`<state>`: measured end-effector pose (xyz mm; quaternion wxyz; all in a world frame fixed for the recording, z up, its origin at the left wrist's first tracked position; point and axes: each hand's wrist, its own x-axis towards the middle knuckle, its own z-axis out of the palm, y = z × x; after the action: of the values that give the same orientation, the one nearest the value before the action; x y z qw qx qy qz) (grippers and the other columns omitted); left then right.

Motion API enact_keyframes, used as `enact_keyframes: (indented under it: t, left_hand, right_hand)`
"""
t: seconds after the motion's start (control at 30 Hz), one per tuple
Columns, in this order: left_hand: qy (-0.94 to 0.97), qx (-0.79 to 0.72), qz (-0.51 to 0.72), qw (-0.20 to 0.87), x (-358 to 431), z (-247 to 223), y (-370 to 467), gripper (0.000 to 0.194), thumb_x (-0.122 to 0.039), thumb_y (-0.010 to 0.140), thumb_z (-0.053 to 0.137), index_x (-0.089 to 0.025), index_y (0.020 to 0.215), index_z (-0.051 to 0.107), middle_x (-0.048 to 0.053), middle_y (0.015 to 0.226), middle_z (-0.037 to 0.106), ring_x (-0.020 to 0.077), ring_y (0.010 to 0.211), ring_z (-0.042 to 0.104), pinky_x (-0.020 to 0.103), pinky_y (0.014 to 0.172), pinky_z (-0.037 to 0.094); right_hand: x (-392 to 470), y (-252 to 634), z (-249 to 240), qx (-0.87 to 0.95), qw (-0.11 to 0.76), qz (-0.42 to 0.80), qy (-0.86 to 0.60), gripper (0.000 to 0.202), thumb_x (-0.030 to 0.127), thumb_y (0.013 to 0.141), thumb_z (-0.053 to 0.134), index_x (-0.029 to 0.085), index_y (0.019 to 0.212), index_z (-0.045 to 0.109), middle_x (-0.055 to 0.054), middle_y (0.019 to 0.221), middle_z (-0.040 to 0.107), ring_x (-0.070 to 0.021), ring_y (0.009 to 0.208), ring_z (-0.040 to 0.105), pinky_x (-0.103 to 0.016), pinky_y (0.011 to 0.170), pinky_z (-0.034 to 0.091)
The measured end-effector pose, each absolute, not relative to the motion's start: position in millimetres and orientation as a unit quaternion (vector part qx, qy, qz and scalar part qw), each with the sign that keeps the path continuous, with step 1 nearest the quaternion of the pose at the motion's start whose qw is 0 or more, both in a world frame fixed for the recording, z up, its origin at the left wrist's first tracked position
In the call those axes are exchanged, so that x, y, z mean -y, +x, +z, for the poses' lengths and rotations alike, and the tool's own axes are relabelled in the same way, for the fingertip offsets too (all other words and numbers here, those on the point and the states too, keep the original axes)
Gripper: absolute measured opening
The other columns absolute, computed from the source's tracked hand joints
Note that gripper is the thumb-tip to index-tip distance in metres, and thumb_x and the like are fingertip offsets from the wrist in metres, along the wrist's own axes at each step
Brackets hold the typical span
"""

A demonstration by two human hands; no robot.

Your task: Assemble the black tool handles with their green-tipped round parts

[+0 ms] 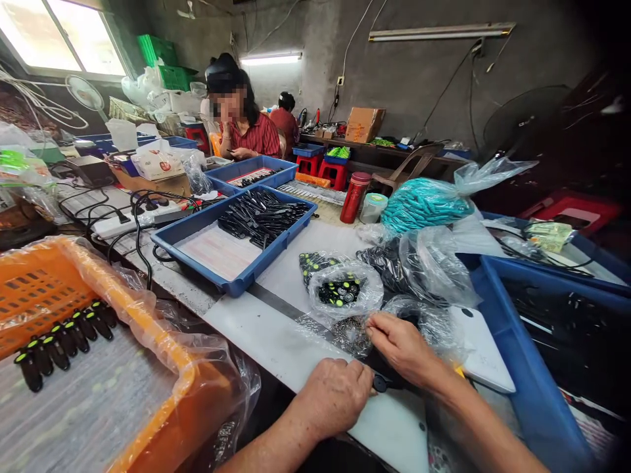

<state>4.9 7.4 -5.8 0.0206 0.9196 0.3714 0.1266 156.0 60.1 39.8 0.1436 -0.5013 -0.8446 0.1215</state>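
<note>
My left hand (338, 397) is closed at the front edge of the white work surface (261, 332), its fingers curled round a black part (380, 383) whose round end sticks out on the right. Just above and to the right, my right hand (401, 345) is pinched at the edge of a bag of small metal pieces (351, 334); whatever its fingertips hold is too small to make out. Behind it stands an open clear bag of black and lime-green round parts (340, 292). Black parts fill another plastic bag (419, 263) to the right.
A blue tray (236, 286) holds many black strips. An orange crate (162, 341) with black-and-green pieces stands at left, a blue bin (532, 368) at right. Farther back are a red flask (355, 197), a bag of teal parts (426, 205) and a seated person (251, 135).
</note>
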Motion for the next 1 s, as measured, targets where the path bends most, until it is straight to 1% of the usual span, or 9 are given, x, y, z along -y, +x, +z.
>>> enact_keyframes:
  t: [0.07,0.17,0.23,0.4,0.6,0.83,1.0]
  left_hand:
    - [0.921,-0.37,0.124,0.021,-8,-6,5,0.011,-0.027,0.085,0.042,-0.017,0.081,0.045,0.0,0.071,0.054,0.0176,0.06,0.054,0.028,0.049,0.041]
    - [0.922,-0.366,0.121,0.022,-8,-6,5,0.012,-0.027,0.085,0.041,-0.017,0.082,0.045,0.0,0.072,0.054,0.0177,0.061,0.054,0.028,0.051,0.041]
    - [0.923,-0.366,0.118,0.022,-8,-5,5,0.011,-0.027,0.085,0.042,-0.017,0.082,0.045,0.0,0.072,0.054,0.0176,0.061,0.054,0.028,0.051,0.041]
    - [0.925,-0.362,0.112,0.015,-8,-4,6,0.01,-0.025,0.085,0.041,-0.016,0.082,0.046,0.001,0.072,0.054,0.0169,0.061,0.054,0.027,0.051,0.04]
    - [0.926,-0.36,0.116,-0.001,-7,-4,7,0.011,-0.025,0.085,0.041,-0.016,0.081,0.046,0.001,0.071,0.053,0.0173,0.06,0.053,0.027,0.049,0.039]
    - [0.929,-0.353,0.112,-0.006,-7,-5,8,0.013,-0.023,0.087,0.037,-0.016,0.08,0.046,0.001,0.07,0.053,0.0176,0.06,0.053,0.027,0.049,0.038]
    - [0.93,-0.351,0.106,-0.006,-8,-5,8,0.014,-0.02,0.087,0.036,-0.015,0.08,0.047,0.002,0.07,0.052,0.0173,0.06,0.053,0.027,0.049,0.039]
  right_hand:
    - [-47,162,47,0.819,0.178,0.191,-0.511,0.026,0.025,0.082,0.03,0.02,0.058,0.039,0.001,0.055,0.047,-0.015,0.053,0.045,-0.024,0.049,0.031]
    - [-28,171,47,0.793,0.159,0.261,-0.527,0.027,0.028,0.081,0.03,0.02,0.055,0.035,0.002,0.054,0.044,-0.0145,0.052,0.042,-0.024,0.047,0.028]
    - [-18,174,42,0.788,0.139,0.28,-0.531,0.026,0.027,0.08,0.031,0.02,0.056,0.036,0.002,0.054,0.045,-0.0148,0.053,0.042,-0.024,0.048,0.028]
    - [-8,174,31,0.793,0.099,0.261,-0.541,0.024,0.025,0.078,0.03,0.019,0.056,0.039,0.0,0.056,0.049,-0.0159,0.055,0.045,-0.026,0.051,0.028]
    - [-7,170,31,0.8,0.063,0.229,-0.551,0.023,0.021,0.076,0.03,0.02,0.056,0.04,0.0,0.056,0.05,-0.0167,0.056,0.048,-0.026,0.052,0.028]
    - [-4,168,23,0.803,0.064,0.198,-0.558,0.024,0.017,0.077,0.031,0.019,0.058,0.044,-0.002,0.059,0.053,-0.0174,0.06,0.051,-0.026,0.053,0.03]
    - [-2,164,23,0.799,0.045,0.181,-0.571,0.024,0.015,0.077,0.031,0.019,0.057,0.044,-0.002,0.06,0.054,-0.0176,0.061,0.052,-0.027,0.055,0.03]
